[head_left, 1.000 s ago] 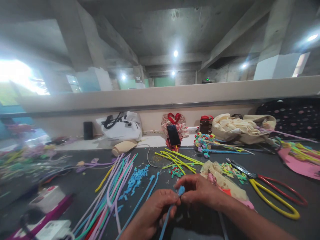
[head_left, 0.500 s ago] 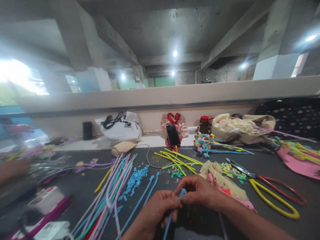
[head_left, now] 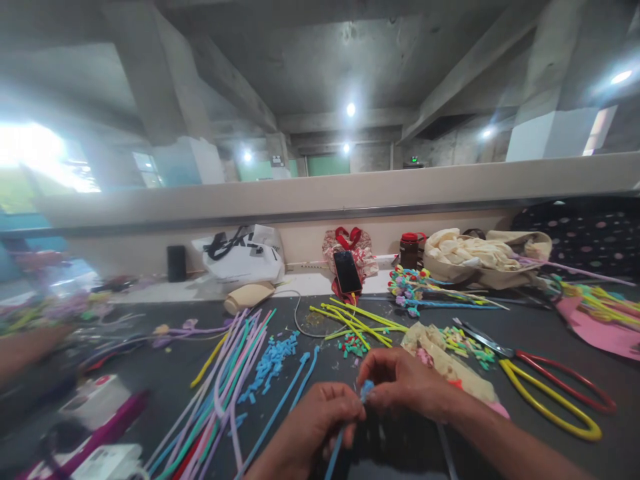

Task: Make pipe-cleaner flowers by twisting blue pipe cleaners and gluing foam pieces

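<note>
Between my two hands is a blue pipe cleaner [head_left: 336, 453], its stem hanging down toward the bottom edge and its upper end bunched into a small knob. My left hand [head_left: 325, 415] pinches the stem just under that knob. The fingers of my right hand [head_left: 393, 381] close on the blue knob itself from the right. Two more blue pipe cleaners [head_left: 280, 420] with bent tips lie left of my left hand. Beyond them is a heap of short blue cut pieces [head_left: 273, 360]. My fingers partly hide the knob.
Red-and-yellow handled scissors [head_left: 510, 353] lie at right, near a crumpled beige cloth [head_left: 465, 373]. Coloured pipe cleaners [head_left: 215, 400] spread at left; yellow-green ones [head_left: 357, 320] lie ahead. A phone [head_left: 347, 272] leans at the back. Another person's blurred arm [head_left: 35, 350] shows far left.
Both hands stay at the same spot around the blue knob, with only a slight shift of the fingers. The view has moved very little.
</note>
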The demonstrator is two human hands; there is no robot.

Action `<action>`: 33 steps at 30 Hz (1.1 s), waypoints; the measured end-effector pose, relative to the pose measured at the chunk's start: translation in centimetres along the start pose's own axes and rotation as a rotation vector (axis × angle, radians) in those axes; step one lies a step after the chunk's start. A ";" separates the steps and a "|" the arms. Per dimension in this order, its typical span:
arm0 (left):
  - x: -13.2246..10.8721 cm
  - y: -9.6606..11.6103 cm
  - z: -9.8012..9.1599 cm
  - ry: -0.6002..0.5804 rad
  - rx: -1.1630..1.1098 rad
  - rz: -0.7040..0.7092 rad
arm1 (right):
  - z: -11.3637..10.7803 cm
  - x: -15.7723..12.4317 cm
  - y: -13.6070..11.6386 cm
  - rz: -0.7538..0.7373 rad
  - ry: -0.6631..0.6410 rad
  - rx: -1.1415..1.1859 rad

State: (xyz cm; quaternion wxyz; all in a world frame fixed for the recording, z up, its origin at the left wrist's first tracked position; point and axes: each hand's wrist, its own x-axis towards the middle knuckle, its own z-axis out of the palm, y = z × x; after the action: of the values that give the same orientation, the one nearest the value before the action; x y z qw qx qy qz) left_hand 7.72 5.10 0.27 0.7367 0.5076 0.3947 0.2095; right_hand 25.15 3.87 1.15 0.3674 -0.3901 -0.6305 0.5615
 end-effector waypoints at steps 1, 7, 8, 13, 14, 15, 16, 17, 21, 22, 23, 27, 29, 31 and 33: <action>0.0 0.0 0.0 0.003 -0.005 0.004 | 0.0 0.0 0.0 0.005 -0.004 -0.015; 0.2 -0.2 -0.2 -0.005 0.003 0.011 | 0.2 0.4 0.7 0.027 0.001 -0.029; 0.3 -0.2 -0.3 -0.013 0.010 0.003 | 0.2 0.4 0.8 0.036 -0.003 -0.029; 0.2 -0.4 -0.3 -0.023 0.003 0.037 | 0.2 0.4 0.8 0.019 -0.011 -0.045; 0.2 -0.5 -0.3 -0.010 -0.014 0.056 | 0.1 0.3 0.6 0.007 -0.007 -0.035; 0.2 -0.5 -0.3 0.003 -0.039 0.074 | 0.0 0.2 0.3 -0.001 0.006 -0.013; 0.1 -0.5 -0.2 0.016 -0.069 0.090 | -0.1 0.2 0.1 0.000 0.023 0.016; 0.1 -0.4 -0.2 0.035 -0.104 0.110 | -0.3 0.1 0.0 0.006 0.052 0.045; 0.1 -0.2 -0.1 0.135 -0.235 0.184 | -0.3 0.4 0.4 0.066 0.140 0.072; 0.2 -0.3 -0.1 0.168 -0.255 0.198 | -0.1 0.5 0.7 0.089 0.121 0.054; 0.3 -0.3 -0.1 0.188 -0.264 0.203 | 0.2 0.6 1.0 0.114 0.085 0.031; 0.9 -0.7 -0.1 0.188 -0.248 0.186 | 1.8 0.5 1.6 0.194 -0.072 -0.031; 1.1 -0.8 -0.1 0.170 -0.238 0.166 | 2.3 0.4 1.4 0.195 -0.084 -0.015; 1.2 -0.9 -0.2 0.168 -0.240 0.159 | 2.6 0.2 1.1 0.195 -0.089 0.016; 1.2 -0.9 -0.2 0.171 -0.241 0.164 | 2.7 0.2 0.9 0.179 -0.102 0.045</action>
State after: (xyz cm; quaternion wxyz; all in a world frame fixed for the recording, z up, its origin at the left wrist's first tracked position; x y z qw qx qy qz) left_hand 8.20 5.67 -1.01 0.7365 0.4261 0.3853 0.3572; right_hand 22.69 2.93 -0.04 0.2919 -0.4072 -0.5984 0.6252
